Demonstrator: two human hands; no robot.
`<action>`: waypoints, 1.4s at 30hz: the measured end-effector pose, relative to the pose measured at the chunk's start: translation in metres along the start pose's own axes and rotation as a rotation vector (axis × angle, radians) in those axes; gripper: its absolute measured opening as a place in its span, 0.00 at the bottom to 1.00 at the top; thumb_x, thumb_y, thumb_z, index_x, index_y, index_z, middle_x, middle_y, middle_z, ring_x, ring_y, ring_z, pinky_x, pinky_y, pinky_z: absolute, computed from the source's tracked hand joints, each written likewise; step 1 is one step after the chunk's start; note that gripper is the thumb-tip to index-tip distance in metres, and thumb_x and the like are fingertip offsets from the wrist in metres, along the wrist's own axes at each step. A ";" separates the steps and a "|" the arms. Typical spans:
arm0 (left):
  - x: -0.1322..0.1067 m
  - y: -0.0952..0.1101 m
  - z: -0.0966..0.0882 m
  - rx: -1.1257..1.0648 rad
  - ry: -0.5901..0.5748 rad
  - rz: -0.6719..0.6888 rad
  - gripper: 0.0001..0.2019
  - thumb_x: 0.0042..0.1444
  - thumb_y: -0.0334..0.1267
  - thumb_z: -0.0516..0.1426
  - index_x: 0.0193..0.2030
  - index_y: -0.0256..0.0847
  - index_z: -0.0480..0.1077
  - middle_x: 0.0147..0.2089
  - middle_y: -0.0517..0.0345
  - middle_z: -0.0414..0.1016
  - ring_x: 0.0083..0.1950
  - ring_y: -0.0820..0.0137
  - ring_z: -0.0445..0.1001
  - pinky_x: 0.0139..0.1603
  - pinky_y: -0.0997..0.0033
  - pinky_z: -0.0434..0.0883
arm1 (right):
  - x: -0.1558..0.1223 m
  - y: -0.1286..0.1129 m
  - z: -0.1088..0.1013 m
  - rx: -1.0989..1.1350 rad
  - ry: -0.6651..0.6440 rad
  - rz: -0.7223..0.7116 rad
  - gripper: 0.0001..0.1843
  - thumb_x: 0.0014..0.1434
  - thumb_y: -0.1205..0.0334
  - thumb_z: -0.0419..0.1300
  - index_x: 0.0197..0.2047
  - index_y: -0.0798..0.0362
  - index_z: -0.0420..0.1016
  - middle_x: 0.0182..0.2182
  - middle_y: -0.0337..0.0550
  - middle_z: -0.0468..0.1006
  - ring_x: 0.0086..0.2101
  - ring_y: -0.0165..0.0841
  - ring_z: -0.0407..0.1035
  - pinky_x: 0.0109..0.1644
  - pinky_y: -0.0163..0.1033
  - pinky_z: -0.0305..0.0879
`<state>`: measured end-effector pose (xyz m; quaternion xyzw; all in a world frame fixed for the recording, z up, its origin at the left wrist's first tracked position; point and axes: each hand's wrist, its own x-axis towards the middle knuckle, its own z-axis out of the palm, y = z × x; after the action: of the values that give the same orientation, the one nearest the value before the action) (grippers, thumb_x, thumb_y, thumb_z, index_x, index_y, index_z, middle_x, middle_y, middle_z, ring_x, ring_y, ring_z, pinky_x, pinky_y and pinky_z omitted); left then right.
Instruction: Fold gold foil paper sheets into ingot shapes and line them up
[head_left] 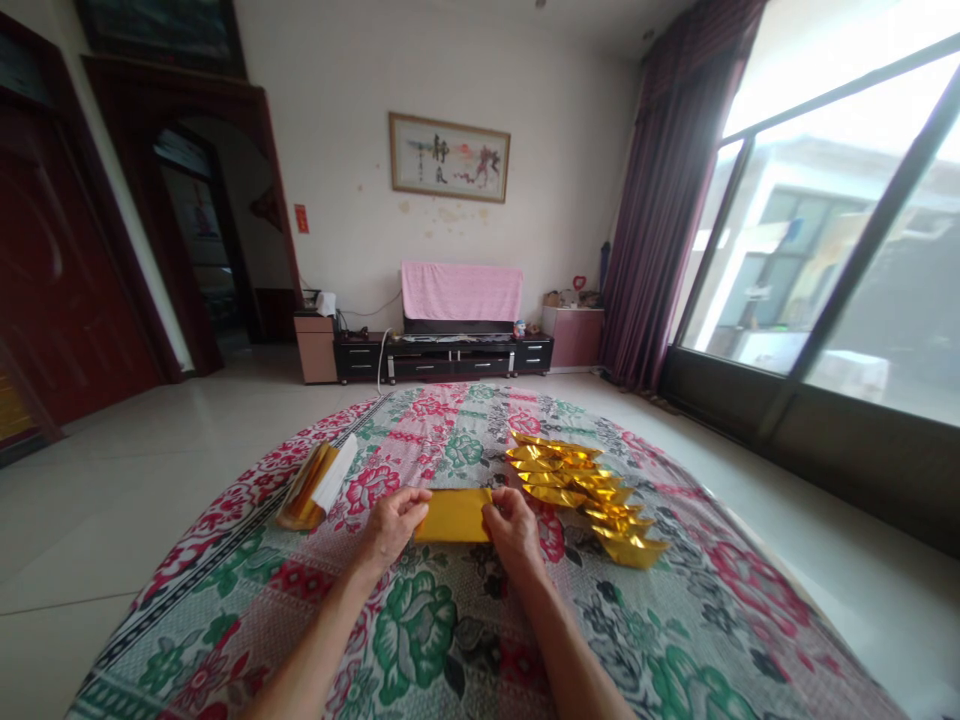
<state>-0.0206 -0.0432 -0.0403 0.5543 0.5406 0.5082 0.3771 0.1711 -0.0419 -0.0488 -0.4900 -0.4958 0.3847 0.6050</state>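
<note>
A flat rectangle of gold foil paper (453, 516) is stretched between my two hands, just above the flowered tablecloth. My left hand (396, 525) pinches its left edge between thumb and fingers. On the opposite edge, my right hand (516, 528) has a like pinch. To the right lie several folded gold paper ingots (577, 475), set in overlapping rows, with one ingot (630, 547) nearest to me. A stack of gold foil sheets (307, 490), partly wrapped in white paper, rests on the cloth to the left.
The round table wears a patterned cloth (416, 640) in red, green and grey. Beyond it stand a low black cabinet (450, 362) and a pink cloth (463, 290) draped over something upright. Large windows (810, 260) and a purple curtain (652, 220) are at the right.
</note>
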 end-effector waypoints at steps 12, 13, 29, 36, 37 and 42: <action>-0.002 0.003 0.001 -0.093 0.030 -0.058 0.15 0.42 0.40 0.57 0.37 0.34 0.72 0.16 0.66 0.66 0.18 0.77 0.62 0.20 0.78 0.59 | -0.001 -0.007 -0.003 0.086 -0.151 0.076 0.11 0.42 0.59 0.58 0.30 0.56 0.71 0.18 0.34 0.67 0.19 0.24 0.57 0.23 0.29 0.52; -0.002 0.003 0.001 -0.084 0.028 -0.060 0.15 0.42 0.40 0.56 0.37 0.34 0.72 0.16 0.66 0.66 0.18 0.77 0.63 0.20 0.78 0.59 | -0.002 -0.008 -0.003 0.080 -0.166 0.071 0.09 0.43 0.60 0.57 0.29 0.56 0.72 0.18 0.34 0.67 0.19 0.24 0.57 0.23 0.29 0.52; -0.009 0.010 0.000 0.858 -0.114 0.391 0.14 0.52 0.27 0.47 0.29 0.39 0.74 0.31 0.54 0.68 0.34 0.71 0.69 0.38 0.73 0.64 | -0.013 -0.021 -0.007 -0.790 -0.238 -0.381 0.14 0.50 0.74 0.50 0.29 0.53 0.75 0.29 0.42 0.73 0.31 0.29 0.67 0.36 0.31 0.58; -0.016 0.018 0.000 0.854 -0.006 0.502 0.13 0.49 0.25 0.50 0.36 0.39 0.73 0.45 0.51 0.67 0.46 0.65 0.65 0.48 0.68 0.63 | -0.017 -0.021 -0.003 -0.914 -0.129 -0.418 0.13 0.50 0.74 0.52 0.35 0.51 0.74 0.45 0.49 0.69 0.42 0.37 0.63 0.42 0.36 0.58; -0.017 0.019 0.000 0.849 -0.021 0.516 0.12 0.49 0.24 0.50 0.34 0.39 0.73 0.44 0.51 0.67 0.46 0.65 0.65 0.48 0.68 0.63 | -0.017 -0.022 -0.003 -0.931 -0.116 -0.437 0.14 0.49 0.74 0.54 0.37 0.51 0.74 0.48 0.49 0.67 0.44 0.38 0.62 0.43 0.38 0.57; -0.018 0.021 0.002 0.822 -0.166 0.481 0.13 0.52 0.25 0.47 0.26 0.40 0.70 0.32 0.54 0.67 0.40 0.67 0.65 0.41 0.70 0.63 | -0.019 -0.024 -0.004 -0.956 -0.271 -0.479 0.09 0.49 0.72 0.56 0.29 0.50 0.74 0.36 0.43 0.72 0.37 0.35 0.63 0.39 0.36 0.54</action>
<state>-0.0121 -0.0628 -0.0233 0.8055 0.5211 0.2793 0.0406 0.1705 -0.0665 -0.0294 -0.5298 -0.7864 0.0281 0.3163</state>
